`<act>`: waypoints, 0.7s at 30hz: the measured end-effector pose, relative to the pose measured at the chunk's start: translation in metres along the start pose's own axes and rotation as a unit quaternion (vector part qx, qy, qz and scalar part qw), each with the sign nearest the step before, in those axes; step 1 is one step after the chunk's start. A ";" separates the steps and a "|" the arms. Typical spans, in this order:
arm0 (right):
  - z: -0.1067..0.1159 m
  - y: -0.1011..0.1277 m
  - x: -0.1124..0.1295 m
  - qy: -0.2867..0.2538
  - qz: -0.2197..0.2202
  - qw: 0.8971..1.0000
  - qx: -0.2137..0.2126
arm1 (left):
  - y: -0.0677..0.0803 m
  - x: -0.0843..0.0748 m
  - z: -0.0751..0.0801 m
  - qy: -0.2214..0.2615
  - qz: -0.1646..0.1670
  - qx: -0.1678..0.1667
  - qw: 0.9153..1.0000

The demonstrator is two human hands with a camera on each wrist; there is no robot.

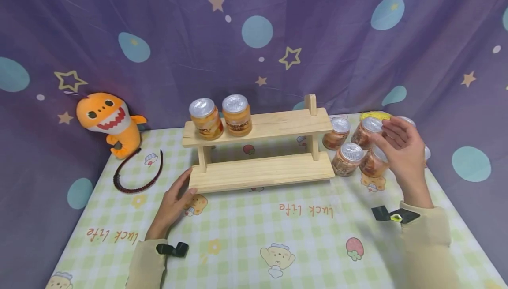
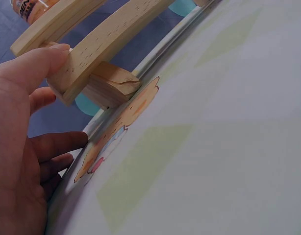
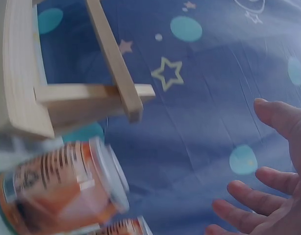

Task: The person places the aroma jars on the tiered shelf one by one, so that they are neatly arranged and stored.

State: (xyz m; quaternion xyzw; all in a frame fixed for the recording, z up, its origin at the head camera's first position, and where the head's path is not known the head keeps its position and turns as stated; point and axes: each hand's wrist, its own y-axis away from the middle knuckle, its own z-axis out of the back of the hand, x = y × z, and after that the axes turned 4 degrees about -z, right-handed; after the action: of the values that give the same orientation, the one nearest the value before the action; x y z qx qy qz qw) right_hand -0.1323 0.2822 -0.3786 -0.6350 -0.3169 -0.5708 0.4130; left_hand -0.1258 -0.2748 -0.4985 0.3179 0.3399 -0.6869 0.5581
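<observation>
- Left sleeve (image 1: 150, 262), nearest the camera, lies over the near part of the worktop (image 1: 234, 240).
- Left hand (image 1: 170, 203): grip narrow; thumb and forefinger pinch the front left corner of the lower board, remaining fingers loose.
- Wooden shelf (image 1: 263, 172): long axis runs left to right, right end just beside the grouped jars.
- Shelved jars (image 1: 237, 121): two, upright, side by side towards the left end of the upper board.
- Grouped jars (image 1: 348, 161): stand close together on the worktop off the shelf's right end; long axes vertical, silver lids up.
- Right hand (image 1: 406, 159): grip wide, fingers parted, nothing seen held. Visible grouped jars lie mainly to its left and below; it is clearly the nearer hand. Contact with the jars it overlaps cannot be confirmed.
</observation>
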 end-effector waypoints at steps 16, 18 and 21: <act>0.053 -0.013 -0.018 0.000 -0.033 0.995 -0.097 | 0.000 0.005 0.000 0.002 0.013 0.002 1.000; 0.058 -0.015 -0.021 0.037 -0.039 0.993 -0.109 | -0.001 0.006 0.000 0.002 0.013 0.003 1.000; 0.067 -0.017 -0.025 0.094 -0.051 0.987 -0.124 | -0.001 0.005 0.000 0.002 0.013 0.002 1.000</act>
State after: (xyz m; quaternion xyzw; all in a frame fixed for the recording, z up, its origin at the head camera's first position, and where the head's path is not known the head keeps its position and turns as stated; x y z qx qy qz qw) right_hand -0.1205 0.3509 -0.4010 -0.6077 -0.2356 -0.6830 0.3298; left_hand -0.1272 -0.2773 -0.5024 0.3251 0.3354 -0.6799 0.5654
